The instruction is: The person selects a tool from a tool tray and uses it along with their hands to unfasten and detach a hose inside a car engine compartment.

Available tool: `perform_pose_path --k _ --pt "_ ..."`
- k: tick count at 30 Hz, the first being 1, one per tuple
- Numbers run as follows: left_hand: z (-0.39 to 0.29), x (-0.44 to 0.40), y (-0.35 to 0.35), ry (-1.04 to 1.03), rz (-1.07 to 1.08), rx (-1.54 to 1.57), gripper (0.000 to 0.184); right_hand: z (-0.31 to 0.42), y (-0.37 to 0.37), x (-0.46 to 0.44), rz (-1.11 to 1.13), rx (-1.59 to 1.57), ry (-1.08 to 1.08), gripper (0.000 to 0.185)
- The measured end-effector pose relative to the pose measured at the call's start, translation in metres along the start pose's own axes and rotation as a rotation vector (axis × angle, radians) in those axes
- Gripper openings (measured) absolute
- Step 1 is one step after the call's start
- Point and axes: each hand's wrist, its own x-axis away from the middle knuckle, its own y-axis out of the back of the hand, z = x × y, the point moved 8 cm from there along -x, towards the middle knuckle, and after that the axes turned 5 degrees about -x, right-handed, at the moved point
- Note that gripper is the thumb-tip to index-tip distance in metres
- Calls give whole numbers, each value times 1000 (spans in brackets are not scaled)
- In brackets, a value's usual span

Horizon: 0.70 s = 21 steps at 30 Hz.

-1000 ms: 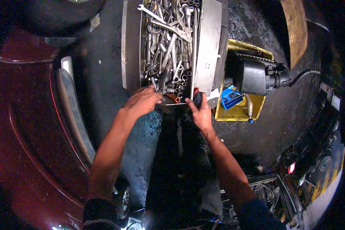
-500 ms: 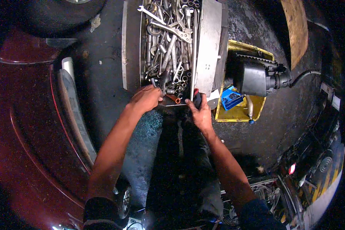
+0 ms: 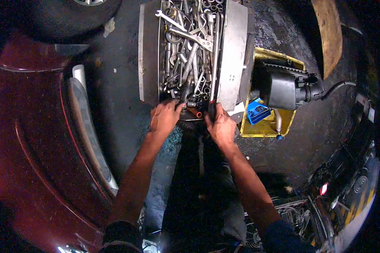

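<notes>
Two hands [image 3: 164,118] [image 3: 222,127] at toolbox [image 3: 233,63] end; orange-ended tool [image 3: 194,112] lies between

From here I see the metal toolbox [image 3: 233,55] packed with loose wrenches [image 3: 195,63]. A silver open-ended wrench [image 3: 169,20] lies slantwise, its mouth over the left edge; a long bar [image 3: 218,50] runs along the right edge. I make out an orange-red tool [image 3: 194,112] by the near edge, and small rings [image 3: 206,90] toward the near right corner.

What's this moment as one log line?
toolbox: open, wrenches jumbled inside; left hand: at its near-left corner; right hand: at its near-right corner; grips: unclear
</notes>
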Motion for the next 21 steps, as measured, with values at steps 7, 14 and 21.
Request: perform_pose_path --k 7,14,21 --pt "8 -4 10 -7 -257 173 38 -3 11 -24 -167 -16 25 30" --pt "1 -38 18 265 -105 331 59 5 16 -42 -168 82 61 35" --pt "12 -47 8 238 -251 365 62 -2 18 -46 -173 -11 25 37"
